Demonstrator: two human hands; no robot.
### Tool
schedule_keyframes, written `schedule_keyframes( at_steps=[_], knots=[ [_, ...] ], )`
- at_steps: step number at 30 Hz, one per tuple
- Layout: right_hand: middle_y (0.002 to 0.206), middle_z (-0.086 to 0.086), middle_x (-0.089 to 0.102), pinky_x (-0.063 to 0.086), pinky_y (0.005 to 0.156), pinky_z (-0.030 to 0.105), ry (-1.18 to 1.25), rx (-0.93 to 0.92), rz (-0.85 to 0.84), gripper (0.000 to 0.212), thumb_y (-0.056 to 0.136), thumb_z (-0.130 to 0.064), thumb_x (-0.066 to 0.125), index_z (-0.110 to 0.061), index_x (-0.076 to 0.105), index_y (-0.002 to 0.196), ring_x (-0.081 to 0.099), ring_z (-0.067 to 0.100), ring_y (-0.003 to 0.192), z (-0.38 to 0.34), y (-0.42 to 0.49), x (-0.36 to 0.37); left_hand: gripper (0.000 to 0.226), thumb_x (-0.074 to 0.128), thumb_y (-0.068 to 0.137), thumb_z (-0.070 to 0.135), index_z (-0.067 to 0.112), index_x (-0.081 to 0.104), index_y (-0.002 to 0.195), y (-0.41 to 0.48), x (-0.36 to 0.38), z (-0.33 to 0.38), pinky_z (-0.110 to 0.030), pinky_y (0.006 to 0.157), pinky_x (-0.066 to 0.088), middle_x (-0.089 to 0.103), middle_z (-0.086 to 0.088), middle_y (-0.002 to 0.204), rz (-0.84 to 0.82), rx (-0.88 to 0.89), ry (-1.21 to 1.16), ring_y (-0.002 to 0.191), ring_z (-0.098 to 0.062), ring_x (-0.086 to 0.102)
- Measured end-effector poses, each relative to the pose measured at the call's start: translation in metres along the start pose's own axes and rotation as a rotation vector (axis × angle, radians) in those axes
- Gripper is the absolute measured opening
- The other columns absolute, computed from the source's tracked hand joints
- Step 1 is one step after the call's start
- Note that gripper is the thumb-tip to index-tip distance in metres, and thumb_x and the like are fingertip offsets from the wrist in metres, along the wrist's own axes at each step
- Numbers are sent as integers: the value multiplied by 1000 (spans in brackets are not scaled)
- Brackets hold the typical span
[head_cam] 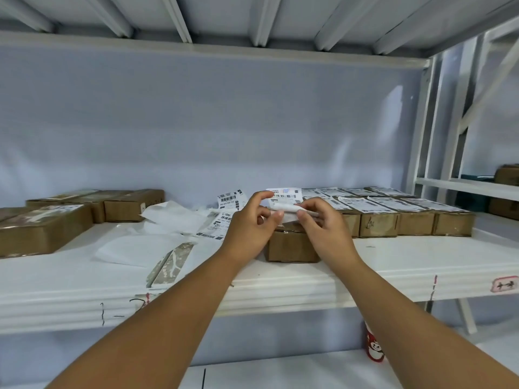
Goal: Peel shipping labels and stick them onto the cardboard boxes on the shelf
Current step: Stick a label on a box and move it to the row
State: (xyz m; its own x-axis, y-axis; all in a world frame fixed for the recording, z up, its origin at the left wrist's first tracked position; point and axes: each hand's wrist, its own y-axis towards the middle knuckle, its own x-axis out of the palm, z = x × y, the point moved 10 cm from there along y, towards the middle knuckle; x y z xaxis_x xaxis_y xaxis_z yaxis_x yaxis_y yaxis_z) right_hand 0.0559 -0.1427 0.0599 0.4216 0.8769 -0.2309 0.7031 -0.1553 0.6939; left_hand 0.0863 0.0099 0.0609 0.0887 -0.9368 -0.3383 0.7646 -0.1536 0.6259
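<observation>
On the lower level, nearest the viewer, a red-and-white cup [375, 346] stands upright, printed with a cartoon face; no brand name is legible. Above it, the front lip of the white shelf [309, 287] carries dark handwritten strokes [118, 311] at left and a pink sticker [504, 284] at right, and neither marking can be read. Both forearms reach over this lip. The left hand [250, 226] and right hand [323, 228] are close together, just above a plain cardboard box [292, 245] that sits alone near the shelf front. Together they hold the shipping label [283, 193]. The right hand pinches its curled white lower edge between thumb and fingers. The left hand's thumb meets the same edge, with the forefinger arched over the label's left side. The label stands upright facing the viewer and shows a barcode and coloured print, too small to read. Left of the hands lie a mottled flat strip [171, 262], blank backing sheets [123, 248] and loose labels [224, 217] with barcodes whose digits are not legible. Further left stand unlabelled brown boxes [42, 231]. Right of the hands, a row of boxes [393, 217] stands side by side, each with a label on its top face. One front face bears a small handwritten mark, which is unreadable. A pale wall [196, 122] closes the back.
</observation>
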Motion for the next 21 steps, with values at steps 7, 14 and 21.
schedule_keyframes(
  at_steps=[7, 14, 21],
  knots=[
    [92, -9, 69, 50, 77, 30, -74, 3, -25, 22, 89, -15, 61, -35, 60, 80, 62, 12, 85, 1, -2, 4, 16, 64, 85, 20, 31, 66, 96, -2, -5, 6, -19, 69, 39, 65, 8, 85, 57, 62, 144, 77, -9, 55],
    [113, -9, 57, 50, 77, 23, -25, -21, 22, 31, 84, -18, 69, -37, 49, 99, 64, 11, 96, -5, -3, -1, 6, 66, 82, 10, 14, 67, 87, -4, -10, 19, -10, 68, 37, 45, 10, 84, 106, 182, 205, 70, -4, 47],
    [87, -2, 55, 50, 61, 18, 255, 190, 37, 42, 81, -11, 73, -27, 40, 102, 63, 6, 73, 13, -1, -5, 4, 65, 85, 8, 7, 64, 81, -9, -15, 30, -24, 68, 42, 55, 1, 86, 190, 280, 284, 75, -17, 57]
  ],
)
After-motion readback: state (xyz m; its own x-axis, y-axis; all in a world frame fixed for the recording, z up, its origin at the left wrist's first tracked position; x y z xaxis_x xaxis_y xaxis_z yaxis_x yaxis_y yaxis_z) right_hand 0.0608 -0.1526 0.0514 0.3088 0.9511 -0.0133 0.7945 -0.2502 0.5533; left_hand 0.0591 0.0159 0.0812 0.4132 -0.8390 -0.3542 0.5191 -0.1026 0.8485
